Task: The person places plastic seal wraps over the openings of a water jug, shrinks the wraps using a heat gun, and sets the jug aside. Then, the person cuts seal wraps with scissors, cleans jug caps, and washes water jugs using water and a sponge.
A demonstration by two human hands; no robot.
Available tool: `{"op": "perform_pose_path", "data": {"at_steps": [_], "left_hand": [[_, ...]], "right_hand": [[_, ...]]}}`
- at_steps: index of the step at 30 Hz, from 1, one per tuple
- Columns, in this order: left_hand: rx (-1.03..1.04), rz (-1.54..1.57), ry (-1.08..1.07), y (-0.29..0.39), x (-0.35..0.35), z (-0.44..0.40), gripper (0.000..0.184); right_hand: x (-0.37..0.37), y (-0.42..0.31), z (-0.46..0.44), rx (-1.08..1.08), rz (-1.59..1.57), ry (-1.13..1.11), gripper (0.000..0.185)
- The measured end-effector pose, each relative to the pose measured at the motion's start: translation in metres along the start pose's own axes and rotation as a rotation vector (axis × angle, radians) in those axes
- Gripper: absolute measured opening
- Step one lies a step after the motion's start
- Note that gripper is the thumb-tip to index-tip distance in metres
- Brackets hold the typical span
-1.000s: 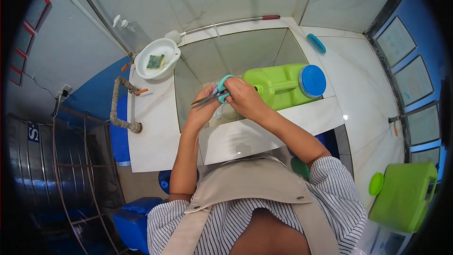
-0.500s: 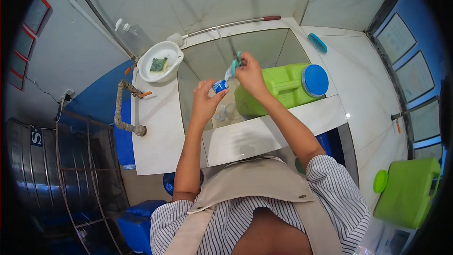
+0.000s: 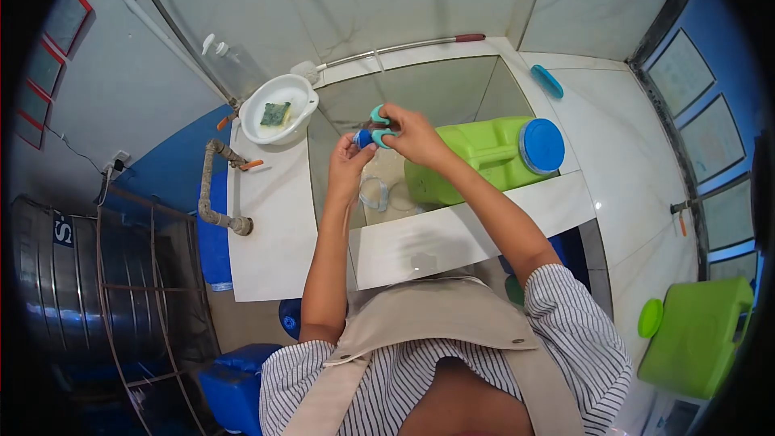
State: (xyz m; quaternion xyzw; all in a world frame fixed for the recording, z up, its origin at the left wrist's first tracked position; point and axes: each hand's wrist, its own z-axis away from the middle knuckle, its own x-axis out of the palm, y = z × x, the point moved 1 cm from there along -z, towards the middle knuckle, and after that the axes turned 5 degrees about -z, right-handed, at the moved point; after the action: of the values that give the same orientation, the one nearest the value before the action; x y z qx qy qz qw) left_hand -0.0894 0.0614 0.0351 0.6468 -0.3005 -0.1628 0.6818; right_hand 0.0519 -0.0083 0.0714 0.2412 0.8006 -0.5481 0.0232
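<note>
My left hand [image 3: 347, 165] is closed on a small blue cap-like item [image 3: 362, 139] above the sink basin. Close beside it, my right hand [image 3: 412, 139] grips scissors with turquoise handles [image 3: 379, 115]. The handles are spread, and the blades point left at the blue item; whether they touch it is too small to tell. A green jerrycan [image 3: 476, 145] with a blue lid [image 3: 542, 146] lies on its side in the sink, just right of my right hand. Below my hands, a clear ring-like piece [image 3: 374, 193] rests on the sink bottom.
A white basin [image 3: 257, 131] holding a green and yellow sponge [image 3: 275, 114] sits at the sink's back left corner. Nearby are a pump bottle [image 3: 234, 64] and a long-handled brush [image 3: 379, 52]. A turquoise brush [image 3: 546, 81] lies right. Pipework [image 3: 209, 186] rises at the left counter edge.
The scissors have gone from beside my left palm, up and away, then back down with their handles spread. The blue item came into view in my left hand, which has shifted slightly left since.
</note>
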Motion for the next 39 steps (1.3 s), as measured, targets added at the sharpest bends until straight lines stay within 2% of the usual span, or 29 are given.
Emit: {"op": "perform_pose_path", "data": {"at_steps": [2, 3, 5, 6, 8, 10, 12, 14, 15, 16, 17, 19, 22, 23, 25, 26, 28, 29, 30, 31, 32, 34, 36, 37, 38, 39], "left_hand": [[-0.029, 0.041, -0.023, 0.002, 0.000, 0.000, 0.019], [-0.057, 0.117, -0.021, 0.001, 0.000, 0.002, 0.018], [-0.087, 0.192, -0.013, 0.004, 0.002, 0.007, 0.017], [-0.083, 0.312, -0.034, 0.011, 0.006, 0.010, 0.017], [-0.077, 0.432, -0.055, 0.015, 0.007, 0.013, 0.016], [-0.252, 0.780, -0.235, 0.014, 0.003, 0.014, 0.019], [-0.270, 0.696, -0.189, 0.002, -0.002, 0.006, 0.019], [-0.293, 0.613, -0.146, -0.010, -0.007, 0.002, 0.020], [-0.249, 0.599, -0.057, -0.011, -0.008, 0.001, 0.020], [-0.207, 0.583, 0.034, -0.010, -0.008, 0.002, 0.022], [-0.208, 0.583, 0.035, -0.011, -0.013, 0.000, 0.022], [-0.283, -0.111, 0.438, -0.026, -0.053, -0.007, 0.023], [-0.051, -1.039, 0.527, -0.046, -0.133, -0.004, 0.027], [0.034, -1.339, 0.540, -0.053, -0.153, 0.001, 0.029], [-0.153, -1.483, 0.528, -0.048, -0.167, 0.011, 0.035], [-0.151, -1.484, 0.505, -0.053, -0.174, 0.014, 0.035], [-0.258, -1.595, 0.610, -0.064, -0.181, 0.015, 0.042], [-0.250, -1.592, 0.593, -0.063, -0.174, 0.013, 0.042], [-0.285, -1.604, 0.683, -0.055, -0.166, 0.013, 0.044], [-0.320, -1.614, 0.773, -0.043, -0.155, 0.015, 0.046], [-0.308, -1.613, 0.760, -0.032, -0.142, 0.013, 0.046], [-0.162, -1.639, 0.792, -0.012, -0.101, 0.006, 0.042], [0.380, -1.369, 0.452, -0.022, -0.057, -0.016, 0.034], [0.458, -1.073, 0.261, -0.013, -0.010, -0.013, 0.027], [0.382, -0.767, 0.140, -0.028, 0.027, -0.020, 0.023], [0.405, -0.675, -0.004, -0.027, 0.068, -0.016, 0.024]], "right_hand": [[-0.004, 0.001, -0.004, 0.164, -0.022, 0.008, 0.022], [-0.003, 0.009, -0.006, 0.165, -0.021, 0.006, 0.022], [0.004, 0.030, -0.008, 0.115, -0.270, 0.087, 0.019], [0.005, 0.030, -0.010, 0.115, -0.272, 0.085, 0.019], [0.006, 0.031, -0.011, 0.279, -0.592, 0.151, 0.017], [0.006, 0.034, -0.014, 0.308, -0.601, 0.159, 0.016], [0.008, 0.038, -0.016, 0.338, -0.611, 0.169, 0.015], [0.007, 0.040, -0.017, 0.124, -0.003, 0.188, 0.017], [0.003, 0.038, -0.018, 0.124, -0.001, 0.187, 0.017], [-0.001, 0.036, -0.019, 0.061, 0.156, 0.177, 0.017], [-0.006, 0.034, -0.019, -0.004, 0.313, 0.166, 0.018], [-0.031, 0.057, -0.027, 0.086, 0.418, 0.143, 0.019], [-0.089, 0.072, -0.025, 0.373, 0.590, 0.166, 0.025], [-0.113, 0.085, -0.019, 0.378, 0.645, 0.244, 0.028], [-0.168, 0.106, 0.008, 0.401, 0.728, 0.404, 0.034], [-0.196, 0.112, 0.028, 0.418, 0.753, 0.484, 0.037], [-0.249, 0.127, 0.075, 0.512, 0.808, 0.659, 0.038], [-0.275, 0.136, 0.099, 0.612, 0.738, 0.662, 0.040], [-0.292, 0.142, 0.118, 0.709, 0.664, 0.664, 0.042], [-0.291, 0.141, 0.135, 0.758, 0.369, 0.724, 0.043], [-0.288, 0.141, 0.146, 0.761, 0.373, 0.740, 0.043], [-0.271, 0.137, 0.157, 0.530, 0.266, 0.763, 0.038], [-0.236, 0.107, 0.146, 0.510, 0.099, 0.817, 0.029], [-0.214, 0.094, 0.140, 0.506, 0.034, 0.819, 0.027], [-0.189, 0.085, 0.136, 0.426, 0.050, 0.782, 0.024], [-0.163, 0.078, 0.131, 0.342, 0.069, 0.743, 0.022]]}}
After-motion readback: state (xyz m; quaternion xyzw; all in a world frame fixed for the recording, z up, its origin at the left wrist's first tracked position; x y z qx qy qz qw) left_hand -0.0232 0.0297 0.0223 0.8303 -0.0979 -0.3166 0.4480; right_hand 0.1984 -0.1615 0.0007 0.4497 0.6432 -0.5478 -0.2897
